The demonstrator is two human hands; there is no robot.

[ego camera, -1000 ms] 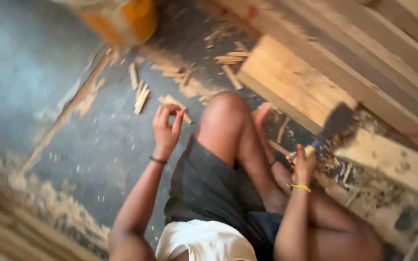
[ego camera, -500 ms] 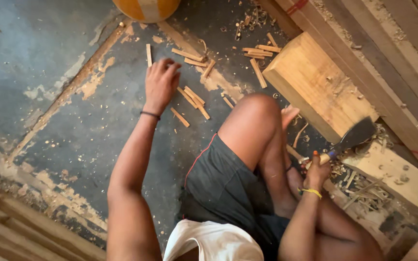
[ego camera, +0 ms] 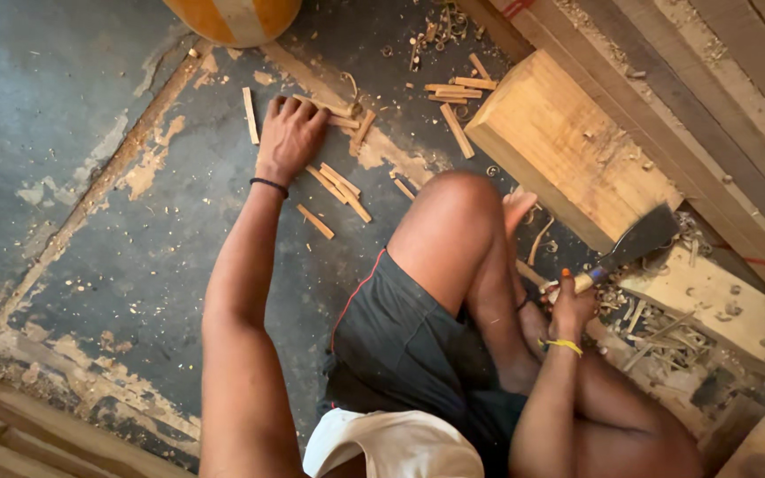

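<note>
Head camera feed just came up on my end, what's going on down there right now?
A person sits on a worn dark floor. The left hand lies flat on short pale wooden sticks scattered on the floor. The right hand grips a broad dark-bladed chopping knife, its blade raised beside a large pale wooden block. Wood shavings lie below the blade. An orange and white rounded object sits at the top edge.

wood sticks (ego camera: 340, 181) | pale, short, scattered flat on floor || cleaver (ego camera: 635, 241) | dark blade, tilted up
</note>
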